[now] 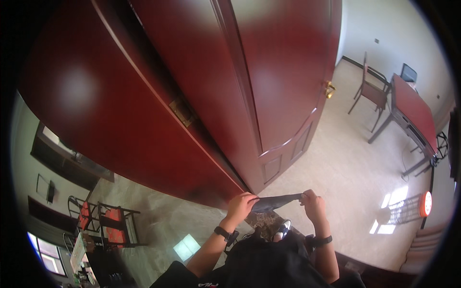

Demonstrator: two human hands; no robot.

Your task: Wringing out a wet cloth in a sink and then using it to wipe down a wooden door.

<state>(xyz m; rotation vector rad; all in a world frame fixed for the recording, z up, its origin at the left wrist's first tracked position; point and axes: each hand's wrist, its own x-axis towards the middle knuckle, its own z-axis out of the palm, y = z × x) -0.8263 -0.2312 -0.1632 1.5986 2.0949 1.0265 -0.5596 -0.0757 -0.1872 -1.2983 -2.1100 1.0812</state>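
Observation:
A dark grey cloth [274, 203] is stretched between my two hands, low in front of the foot of the door. My left hand [241, 206] pinches its left end, close to the bottom of the red-brown door frame [110, 110]. The right end, which tapers narrower, is gripped by my right hand [313, 204]. Both hands are closed, and each wrist wears a dark band. Beyond them stands the red-brown panelled door [283, 72], swung open, with a brass handle [329, 90] on its far edge and a brass hinge [182, 113] at the frame.
At the right, a chair [374, 91] stands by a red-topped table [415, 108], with a wire basket with an orange end [418, 205] nearer. Red-seated chairs [115, 225] are in the room at left. Below my hands are a dark patterned threshold [264, 222] and my shoe [282, 231].

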